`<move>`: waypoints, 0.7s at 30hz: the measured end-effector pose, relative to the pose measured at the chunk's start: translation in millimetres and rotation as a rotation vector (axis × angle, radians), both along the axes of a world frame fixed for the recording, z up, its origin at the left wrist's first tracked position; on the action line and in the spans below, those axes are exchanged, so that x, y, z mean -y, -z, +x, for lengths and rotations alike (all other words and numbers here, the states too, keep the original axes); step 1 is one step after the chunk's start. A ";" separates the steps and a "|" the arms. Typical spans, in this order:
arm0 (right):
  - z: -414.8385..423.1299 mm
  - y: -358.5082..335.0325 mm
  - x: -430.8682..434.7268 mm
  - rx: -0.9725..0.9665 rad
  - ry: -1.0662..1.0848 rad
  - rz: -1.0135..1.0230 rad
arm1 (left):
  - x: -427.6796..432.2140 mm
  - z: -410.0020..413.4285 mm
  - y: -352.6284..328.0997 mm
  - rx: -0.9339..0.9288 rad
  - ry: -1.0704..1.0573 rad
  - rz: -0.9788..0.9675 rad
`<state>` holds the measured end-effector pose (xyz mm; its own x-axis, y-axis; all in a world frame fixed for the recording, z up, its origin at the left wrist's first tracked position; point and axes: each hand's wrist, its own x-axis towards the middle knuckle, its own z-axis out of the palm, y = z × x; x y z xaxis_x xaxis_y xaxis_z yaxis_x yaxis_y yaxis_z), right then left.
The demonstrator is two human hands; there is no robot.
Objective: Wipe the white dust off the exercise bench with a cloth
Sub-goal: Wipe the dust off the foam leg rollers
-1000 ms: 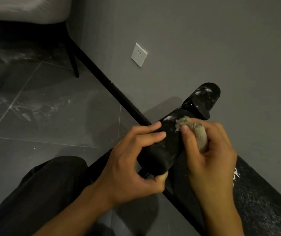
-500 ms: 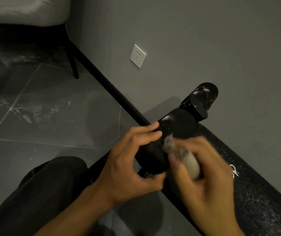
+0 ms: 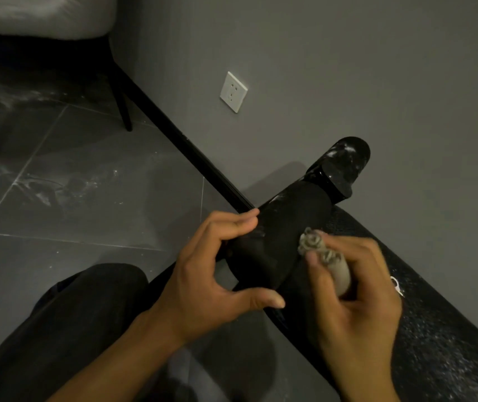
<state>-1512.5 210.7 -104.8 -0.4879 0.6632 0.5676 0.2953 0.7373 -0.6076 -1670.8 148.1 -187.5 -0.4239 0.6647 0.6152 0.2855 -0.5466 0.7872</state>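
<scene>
The crumpled grey cloth (image 3: pixel 327 262) pinched in my right hand (image 3: pixel 356 309) looks soft, woven and dull. It lies against the black cylindrical foam roller (image 3: pixel 278 236), which is matt and faintly fuzzy, with pale dust streaks on its eleven o'clock side. Toward one o'clock from it, the black rounded end pad (image 3: pixel 345 161) shines like glossy vinyl or plastic, smeared white. The long black bench pad (image 3: pixel 449 343) at four o'clock has a grainy, pebbled skin flecked with white. The dark grey floor tiles (image 3: pixel 87 184) at nine o'clock are smooth with a low sheen. The grey wall (image 3: pixel 348 68) is matt, and its white square wall socket (image 3: pixel 233 92) is smooth plastic. My black trousers (image 3: pixel 72 314) are plain matt cloth.
</scene>
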 end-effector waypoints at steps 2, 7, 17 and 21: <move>-1.1 2.2 3.6 -0.031 -0.031 -0.012 | -0.5 1.2 0.9 0.005 -0.001 0.002; -2.9 14.5 22.9 -0.049 -0.227 0.031 | -2.0 -2.2 10.2 -0.005 0.028 0.006; -4.7 9.2 18.8 -0.064 -0.108 0.060 | 1.2 4.8 4.7 0.039 0.005 -0.008; -11.1 -0.4 -0.7 -0.013 -0.039 0.083 | 3.6 -0.9 -0.7 -0.019 -0.007 -0.028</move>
